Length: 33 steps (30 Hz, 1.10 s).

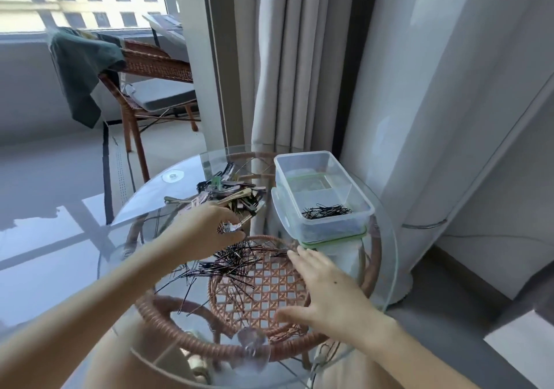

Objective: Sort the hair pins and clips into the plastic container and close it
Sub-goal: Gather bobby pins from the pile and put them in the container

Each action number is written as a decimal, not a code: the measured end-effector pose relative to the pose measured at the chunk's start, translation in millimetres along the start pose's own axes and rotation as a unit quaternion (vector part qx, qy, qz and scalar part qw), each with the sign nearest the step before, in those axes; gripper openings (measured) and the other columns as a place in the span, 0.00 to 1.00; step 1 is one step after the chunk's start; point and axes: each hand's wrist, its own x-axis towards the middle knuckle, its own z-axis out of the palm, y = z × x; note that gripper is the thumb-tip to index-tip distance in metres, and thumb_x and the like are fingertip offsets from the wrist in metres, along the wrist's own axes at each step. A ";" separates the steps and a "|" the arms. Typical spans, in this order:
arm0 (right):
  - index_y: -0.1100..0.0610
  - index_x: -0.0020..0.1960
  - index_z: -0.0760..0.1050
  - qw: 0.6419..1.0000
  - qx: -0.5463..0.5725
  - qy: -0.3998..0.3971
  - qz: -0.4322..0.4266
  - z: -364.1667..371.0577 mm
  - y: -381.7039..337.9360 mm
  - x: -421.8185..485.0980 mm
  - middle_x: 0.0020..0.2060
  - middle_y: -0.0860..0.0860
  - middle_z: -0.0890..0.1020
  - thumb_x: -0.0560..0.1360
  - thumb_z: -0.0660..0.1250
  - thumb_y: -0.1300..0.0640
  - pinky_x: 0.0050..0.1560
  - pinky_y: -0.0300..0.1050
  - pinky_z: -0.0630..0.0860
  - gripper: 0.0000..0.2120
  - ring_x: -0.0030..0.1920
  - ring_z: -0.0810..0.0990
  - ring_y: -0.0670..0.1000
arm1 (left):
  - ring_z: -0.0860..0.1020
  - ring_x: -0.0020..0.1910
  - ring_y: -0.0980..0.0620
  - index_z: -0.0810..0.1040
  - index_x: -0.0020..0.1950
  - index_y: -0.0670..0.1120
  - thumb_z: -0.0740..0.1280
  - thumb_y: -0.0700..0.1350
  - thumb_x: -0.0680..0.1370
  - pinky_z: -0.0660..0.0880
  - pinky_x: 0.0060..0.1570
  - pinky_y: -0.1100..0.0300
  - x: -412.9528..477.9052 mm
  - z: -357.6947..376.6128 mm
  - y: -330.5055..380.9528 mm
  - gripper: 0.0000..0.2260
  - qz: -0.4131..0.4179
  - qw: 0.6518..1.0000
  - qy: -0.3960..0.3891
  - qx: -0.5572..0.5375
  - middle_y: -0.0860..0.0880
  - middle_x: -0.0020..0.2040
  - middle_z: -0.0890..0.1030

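A clear plastic container (pixel 322 160) stands open on the round glass table (pixel 386 262), at its far right, with a small bunch of black hair pins (pixel 326 211) in its near compartment. It sits on its green-edged lid (pixel 332 240). A pile of black hair pins (pixel 227 264) is spread over the middle of the table. Larger hair clips (pixel 236 195) lie heaped behind them. My left hand (pixel 204 231) hovers over the pile and pinches a few pins at its fingertips. My right hand (pixel 326 289) lies flat with fingers spread, just right of the pile.
The glass top rests on a rattan frame (pixel 168 319) with a woven shelf below. Grey curtains (pixel 287 58) hang right behind the table. A rattan chair (pixel 150 67) draped with a dark green cloth stands farther back by the window.
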 end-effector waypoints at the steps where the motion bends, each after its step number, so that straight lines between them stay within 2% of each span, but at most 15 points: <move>1: 0.54 0.76 0.42 1.000 -0.008 -0.004 0.013 8.7 -2.9 4.1 0.77 0.51 0.46 0.64 0.61 0.30 0.74 0.47 0.46 0.52 0.76 0.43 0.50 | 0.75 0.59 0.52 0.71 0.66 0.53 0.61 0.63 0.72 0.73 0.61 0.58 -11.2 7.9 -10.1 0.25 -0.030 0.999 -0.008 0.017 0.49 0.64 0.74; 3: 0.54 0.75 0.37 1.000 -0.012 0.003 0.026 22.4 -8.5 11.3 0.76 0.54 0.42 0.65 0.61 0.30 0.74 0.49 0.42 0.53 0.75 0.38 0.53 | 0.69 0.65 0.48 0.60 0.72 0.57 0.55 0.71 0.64 0.69 0.64 0.54 -32.4 22.8 -26.8 0.38 -0.080 0.996 -0.038 0.018 0.45 0.70 0.67; 5: 0.55 0.75 0.37 1.000 -0.002 0.020 0.019 32.8 -14.4 18.0 0.76 0.56 0.42 0.65 0.60 0.30 0.74 0.49 0.40 0.53 0.75 0.37 0.54 | 0.59 0.73 0.43 0.49 0.74 0.62 0.54 0.75 0.55 0.62 0.70 0.47 -50.8 38.1 -36.2 0.48 -0.086 0.994 -0.065 -0.017 0.44 0.76 0.55; 8: 0.56 0.76 0.40 0.999 0.027 0.037 -0.013 43.2 -27.7 30.5 0.76 0.55 0.45 0.68 0.62 0.32 0.72 0.44 0.37 0.51 0.76 0.39 0.52 | 0.43 0.76 0.45 0.40 0.73 0.63 0.59 0.75 0.53 0.50 0.74 0.46 -65.7 59.4 -37.6 0.53 -0.048 0.994 -0.071 -0.067 0.47 0.77 0.42; 10: 0.56 0.76 0.42 0.997 0.050 0.044 -0.033 47.9 -37.1 39.8 0.76 0.54 0.47 0.69 0.64 0.36 0.70 0.42 0.37 0.48 0.76 0.41 0.51 | 0.39 0.76 0.49 0.40 0.74 0.60 0.60 0.73 0.56 0.47 0.74 0.49 -67.4 68.3 -34.2 0.52 -0.024 0.995 -0.051 -0.088 0.49 0.77 0.40; 12: 0.56 0.76 0.46 0.995 0.073 0.059 -0.045 49.2 -45.0 49.0 0.76 0.53 0.51 0.71 0.66 0.41 0.70 0.40 0.39 0.44 0.76 0.45 0.50 | 0.44 0.76 0.51 0.43 0.75 0.57 0.63 0.68 0.62 0.50 0.75 0.53 -64.5 71.3 -32.9 0.48 0.013 0.992 -0.029 -0.119 0.52 0.77 0.43; 14: 0.55 0.75 0.53 0.990 0.096 0.088 -0.053 47.5 -50.6 56.6 0.75 0.51 0.59 0.71 0.68 0.46 0.72 0.39 0.46 0.40 0.75 0.53 0.49 | 0.51 0.76 0.53 0.49 0.76 0.54 0.67 0.58 0.70 0.53 0.74 0.56 -59.1 71.8 -33.4 0.39 0.059 0.989 -0.003 -0.137 0.54 0.77 0.48; 17: 0.54 0.72 0.62 0.983 0.100 0.143 -0.058 40.4 -53.1 65.9 0.69 0.51 0.70 0.68 0.72 0.48 0.70 0.43 0.60 0.37 0.70 0.66 0.50 | 0.62 0.73 0.54 0.58 0.74 0.53 0.68 0.51 0.73 0.58 0.71 0.60 -53.2 67.9 -35.7 0.32 0.079 0.984 0.057 -0.151 0.54 0.75 0.59; 20: 0.51 0.73 0.58 0.989 -0.002 0.134 -0.058 31.5 -49.2 75.7 0.69 0.50 0.67 0.65 0.70 0.37 0.68 0.48 0.59 0.43 0.68 0.64 0.52 | 0.64 0.71 0.52 0.60 0.73 0.54 0.69 0.53 0.71 0.61 0.69 0.59 -51.6 63.2 -40.2 0.32 0.052 0.986 0.116 -0.107 0.53 0.73 0.63; 22: 0.50 0.75 0.54 0.994 -0.039 0.082 -0.057 26.7 -46.0 83.3 0.72 0.51 0.62 0.65 0.67 0.34 0.70 0.51 0.56 0.46 0.71 0.59 0.54 | 0.63 0.70 0.50 0.58 0.74 0.54 0.68 0.60 0.69 0.62 0.69 0.54 -52.0 61.3 -45.7 0.36 -0.009 0.991 0.124 -0.047 0.51 0.72 0.64; 24: 0.50 0.74 0.55 0.994 -0.051 0.047 -0.078 24.2 -45.7 90.1 0.72 0.51 0.62 0.66 0.67 0.34 0.70 0.51 0.56 0.43 0.70 0.59 0.53 | 0.65 0.67 0.48 0.58 0.74 0.52 0.67 0.64 0.68 0.64 0.67 0.54 -52.3 59.7 -49.8 0.39 -0.081 0.990 0.113 -0.023 0.48 0.69 0.67; 26: 0.51 0.73 0.60 0.993 -0.027 0.040 -0.106 22.8 -48.5 94.6 0.69 0.51 0.67 0.68 0.67 0.39 0.70 0.50 0.60 0.38 0.68 0.62 0.52 | 0.67 0.64 0.48 0.61 0.72 0.49 0.65 0.65 0.68 0.66 0.64 0.55 -52.4 59.3 -51.6 0.38 -0.113 0.987 0.110 -0.029 0.47 0.66 0.70; 29: 0.54 0.69 0.67 0.988 0.004 0.053 -0.142 23.7 -53.0 95.9 0.58 0.53 0.73 0.72 0.68 0.49 0.65 0.48 0.68 0.27 0.61 0.70 0.53 | 0.70 0.60 0.49 0.68 0.68 0.48 0.65 0.66 0.68 0.69 0.59 0.57 -56.3 57.3 -51.2 0.35 -0.112 0.987 0.099 -0.056 0.47 0.61 0.73; 33: 0.62 0.59 0.75 0.965 -0.067 0.124 -0.222 30.3 -52.6 90.1 0.47 0.58 0.78 0.73 0.63 0.68 0.52 0.50 0.76 0.14 0.49 0.78 0.57 | 0.70 0.57 0.50 0.71 0.65 0.48 0.67 0.66 0.66 0.70 0.57 0.57 -62.1 55.5 -48.1 0.34 -0.088 0.994 0.053 -0.035 0.48 0.58 0.73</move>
